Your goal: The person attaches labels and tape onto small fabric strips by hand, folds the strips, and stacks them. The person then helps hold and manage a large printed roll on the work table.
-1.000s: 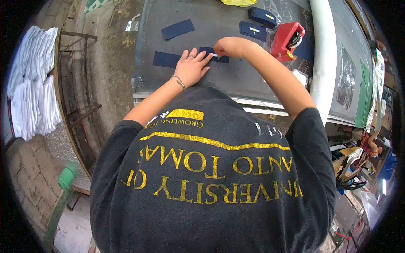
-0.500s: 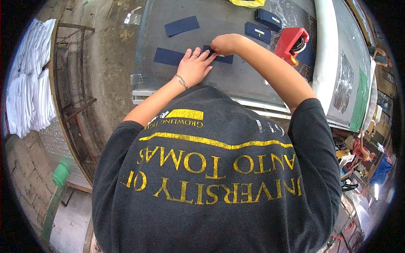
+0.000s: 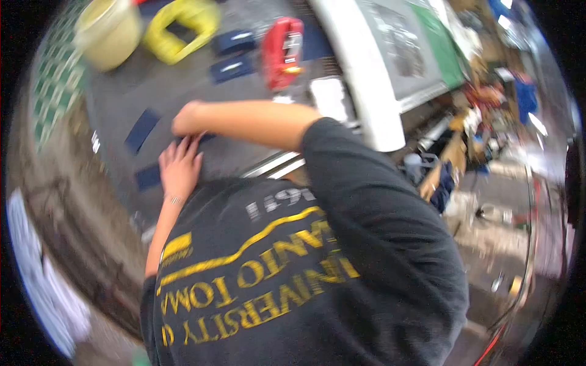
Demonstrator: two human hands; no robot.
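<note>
My left hand (image 3: 181,169) lies with its fingers apart beside and partly over a navy piece, whose edge shows at the right hand. My right hand (image 3: 189,119) is closed at the left fingertips; what it pinches is hidden and blurred. A navy strip (image 3: 141,130) lies on the grey table (image 3: 177,82) beyond my left hand. Another navy piece (image 3: 148,177) rests just left of that hand. Two navy stacks with small light labels, an upper stack (image 3: 235,41) and a lower stack (image 3: 232,68), sit farther back, near a red tape dispenser (image 3: 282,53).
A yellow bundle (image 3: 207,18) and a cream bucket (image 3: 108,36) stand at the back left. A long white roll (image 3: 366,79) runs along the right side. White folded cloth (image 3: 33,268) is at the lower left. Cluttered goods fill the far right.
The camera view has swung right and blurred, so the table and hands appear farther left. The bucket has come into view. Both hands remain together at the navy piece.
</note>
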